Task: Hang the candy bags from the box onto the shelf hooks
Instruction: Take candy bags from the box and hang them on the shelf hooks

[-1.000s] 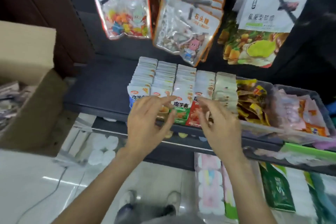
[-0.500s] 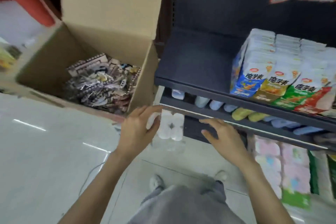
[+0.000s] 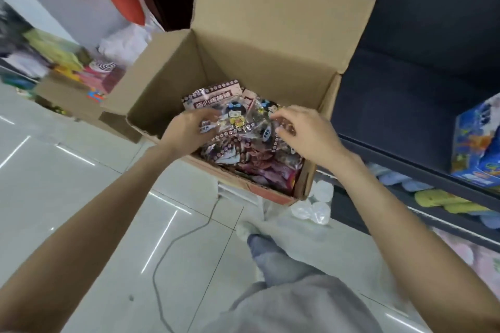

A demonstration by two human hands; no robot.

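Both my hands are down in the cardboard box [image 3: 167,70], over the heap of candy bags [image 3: 243,143] along its near wall. My left hand [image 3: 186,131] curls its fingers around the left edge of the top bag [image 3: 216,105], while my right hand [image 3: 305,132] hovers just right of it, fingers bent, holding nothing that I can make out. That bag's header points toward the far wall, its long axis running away from me, so my left hand is nearer for the lift.

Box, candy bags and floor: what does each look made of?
Box: brown corrugated cardboard, matte, with creased flaps and a torn edge. Candy bags: probably thin clear plastic film, glossy, printed, crinkled. Floor: likely polished light tile, with seams and strip-light reflections.
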